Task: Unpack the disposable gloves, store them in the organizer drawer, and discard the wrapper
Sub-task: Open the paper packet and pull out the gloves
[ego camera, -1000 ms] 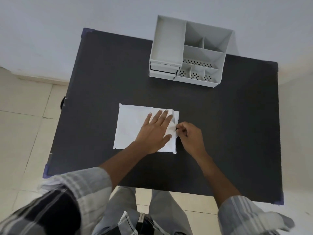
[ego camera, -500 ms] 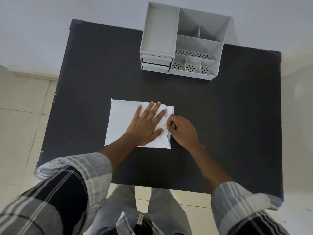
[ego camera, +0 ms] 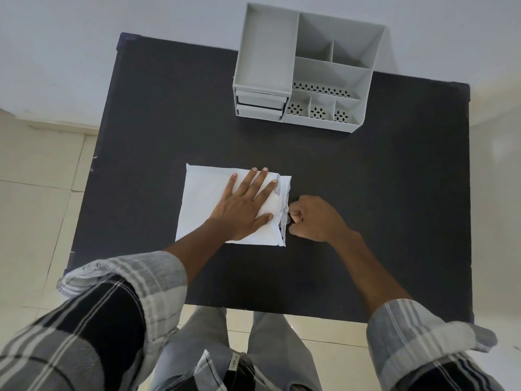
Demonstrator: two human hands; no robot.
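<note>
A flat white glove packet [ego camera: 205, 204] lies in the middle of the black table [ego camera: 366, 193]. My left hand [ego camera: 245, 206] rests flat on its right half with fingers spread, pressing it down. My right hand [ego camera: 315, 218] is closed at the packet's right edge, thumb and fingers pinching the thin wrapper edge [ego camera: 286, 213]. The packet's right end looks crumpled and slightly lifted. A grey desk organizer [ego camera: 304, 66] stands at the table's far edge, with two shut drawers [ego camera: 260, 104] at its lower left.
The organizer has a long tray on the left and several open compartments on the right, some with perforated fronts. A white wall is behind the table. Tiled floor shows to the left and right. My legs are at the table's near edge.
My right hand has drawn slightly to the right, away from my left fingers, still pinching the wrapper edge. The left hand stays flat on the packet. The camera view has shifted.
</note>
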